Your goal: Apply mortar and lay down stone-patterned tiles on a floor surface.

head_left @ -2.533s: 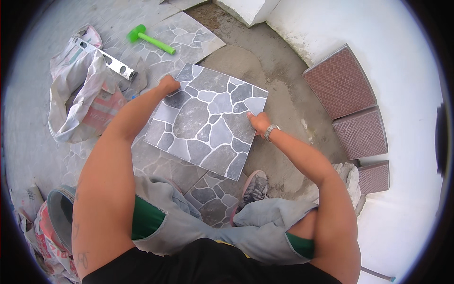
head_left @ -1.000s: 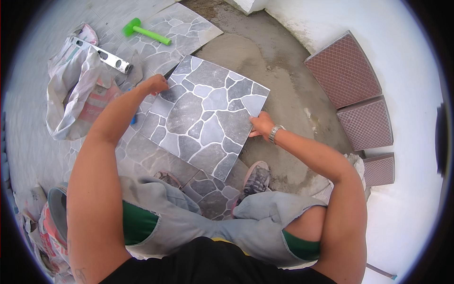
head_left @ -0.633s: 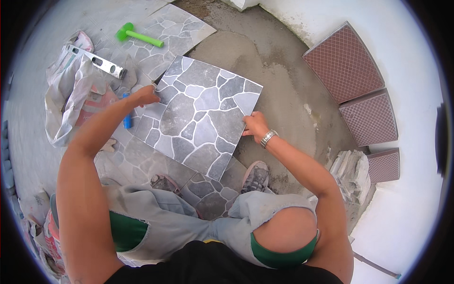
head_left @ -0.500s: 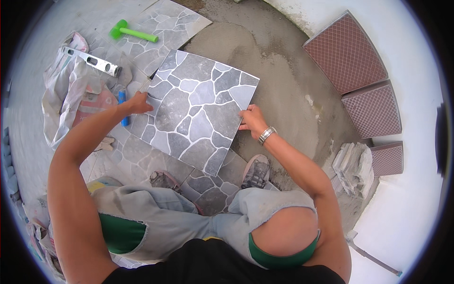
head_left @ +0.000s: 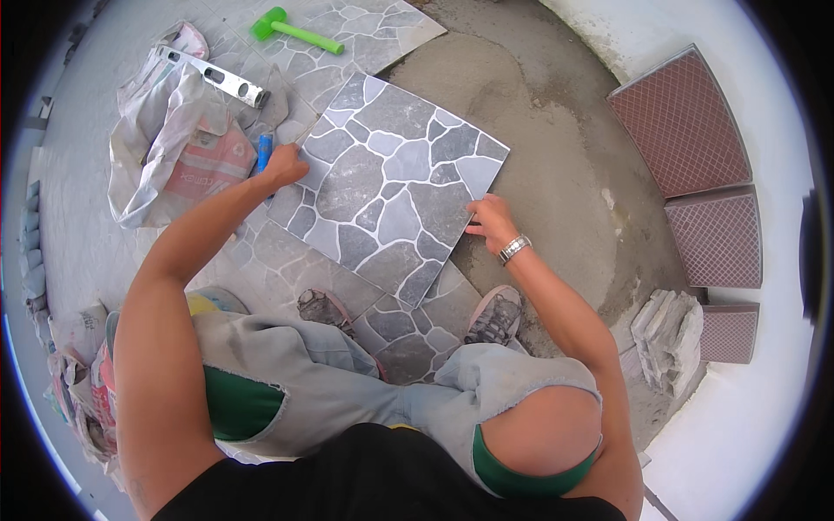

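A square floor tile point(head_left: 373, 187) with a grey stone pattern and white lines is held up between my two hands, turned at an angle. My left hand point(head_left: 285, 167) is closed on its left edge, its fingertips partly hidden. On the right edge, my right hand point(head_left: 493, 221), with a metal watch at the wrist, grips the tile with fingers under it. Beside my left hand is the blue handle point(head_left: 264, 152) of a tool, the rest of it hidden. Wet grey mortar point(head_left: 556, 208) spreads to the right of the tile.
A green mallet point(head_left: 295, 31) lies on laid tiles point(head_left: 382, 30) at the far side. A spirit level point(head_left: 213, 75) rests on a crumpled cement bag point(head_left: 161, 148) at left. Brown patterned step tiles point(head_left: 686, 126) and a stack of broken pieces point(head_left: 667, 339) line the right wall.
The whole view has shifted, so the surroundings appear farther right. Both hands still hold the tile, with little visible change in its position between them.
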Demonstrator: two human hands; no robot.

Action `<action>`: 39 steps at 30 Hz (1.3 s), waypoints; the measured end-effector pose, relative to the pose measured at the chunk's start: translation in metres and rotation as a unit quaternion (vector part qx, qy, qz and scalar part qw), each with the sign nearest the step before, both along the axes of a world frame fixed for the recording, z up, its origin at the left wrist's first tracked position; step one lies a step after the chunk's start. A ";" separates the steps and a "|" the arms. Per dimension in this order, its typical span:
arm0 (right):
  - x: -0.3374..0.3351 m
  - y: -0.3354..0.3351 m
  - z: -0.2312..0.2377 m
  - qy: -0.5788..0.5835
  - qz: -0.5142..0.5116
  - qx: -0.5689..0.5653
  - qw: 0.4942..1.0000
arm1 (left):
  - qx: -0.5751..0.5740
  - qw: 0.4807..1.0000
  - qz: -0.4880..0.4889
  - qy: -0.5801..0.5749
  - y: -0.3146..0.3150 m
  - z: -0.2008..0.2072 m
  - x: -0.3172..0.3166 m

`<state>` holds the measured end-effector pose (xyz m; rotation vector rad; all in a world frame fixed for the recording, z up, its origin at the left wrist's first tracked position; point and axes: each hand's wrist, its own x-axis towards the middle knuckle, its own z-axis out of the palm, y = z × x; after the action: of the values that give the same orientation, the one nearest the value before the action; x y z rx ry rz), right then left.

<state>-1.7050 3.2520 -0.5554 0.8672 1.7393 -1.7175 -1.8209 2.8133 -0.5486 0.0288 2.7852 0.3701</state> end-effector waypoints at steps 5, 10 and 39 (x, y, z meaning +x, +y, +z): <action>-0.001 0.010 -0.010 0.011 -0.012 -0.007 1.000 | 0.008 0.999 0.026 -0.039 0.014 0.010 0.000; -0.008 -0.009 0.000 0.038 -0.029 0.023 0.999 | 0.011 0.998 0.047 -0.045 -0.018 0.001 0.011; 0.004 0.003 -0.015 0.054 0.041 -0.007 0.998 | -0.056 0.971 0.055 -0.226 -0.022 0.021 0.022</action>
<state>-1.7014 3.2550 -0.5701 0.6991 1.8049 -1.7491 -1.7986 2.7916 -0.5271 -0.2126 2.3536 0.2115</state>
